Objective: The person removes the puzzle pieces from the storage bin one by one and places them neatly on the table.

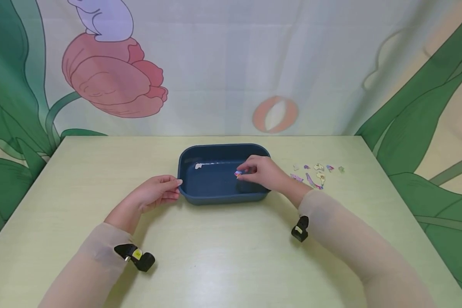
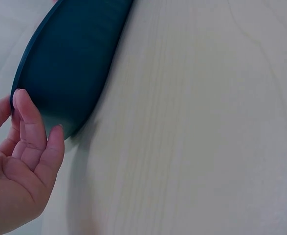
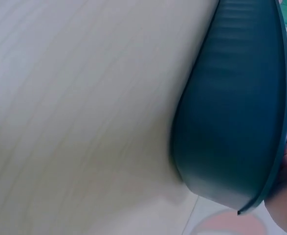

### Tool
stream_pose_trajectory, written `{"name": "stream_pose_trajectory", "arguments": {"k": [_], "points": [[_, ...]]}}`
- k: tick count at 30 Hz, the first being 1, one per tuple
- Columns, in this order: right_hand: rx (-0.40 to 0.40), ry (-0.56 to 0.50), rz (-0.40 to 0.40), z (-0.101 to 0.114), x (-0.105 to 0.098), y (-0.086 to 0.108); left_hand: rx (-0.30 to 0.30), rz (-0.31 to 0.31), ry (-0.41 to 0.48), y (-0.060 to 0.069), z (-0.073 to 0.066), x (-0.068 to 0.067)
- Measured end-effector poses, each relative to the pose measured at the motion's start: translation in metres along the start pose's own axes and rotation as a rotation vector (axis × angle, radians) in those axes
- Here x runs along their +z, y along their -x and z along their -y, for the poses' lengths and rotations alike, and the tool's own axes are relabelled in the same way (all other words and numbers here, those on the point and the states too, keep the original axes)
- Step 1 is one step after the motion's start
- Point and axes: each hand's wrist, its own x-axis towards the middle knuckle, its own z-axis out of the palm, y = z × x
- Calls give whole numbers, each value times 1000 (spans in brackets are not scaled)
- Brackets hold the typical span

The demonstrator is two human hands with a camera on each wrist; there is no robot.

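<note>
A dark blue rectangular basin [image 1: 223,199] stands on the table. At its left end my left hand [image 1: 158,191] pinches the rim, thumb on top and the other fingers against the outer wall; the left wrist view shows these fingers [image 2: 33,127] on the basin. Over the basin's right part, my right hand [image 1: 262,173] pinches a small multicoloured flat piece [image 1: 237,173], which looks like a sticker, between thumb and index finger. Inside, a small white piece [image 1: 198,166] lies toward the back left. In the right wrist view the basin's wall [image 3: 231,112] hides most of the right hand.
Right of the basin, several small flat cutouts lie on the table, among them a long purple-pink strip [image 1: 313,181], a pale yellow-edged one [image 1: 318,167] and a green one [image 1: 341,169]. A printed curtain [image 1: 215,85] hangs behind the table's [image 1: 215,256] far edge.
</note>
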Motion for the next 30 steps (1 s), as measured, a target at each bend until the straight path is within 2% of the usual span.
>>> {"name": "stream_pose_trajectory", "arguments": {"k": [14, 30], "points": [[28, 1, -7, -3, -14, 13, -3, 4, 23, -1, 2, 0], [17, 52, -90, -16, -30, 30, -3, -4, 33, -3, 4, -1]]}}
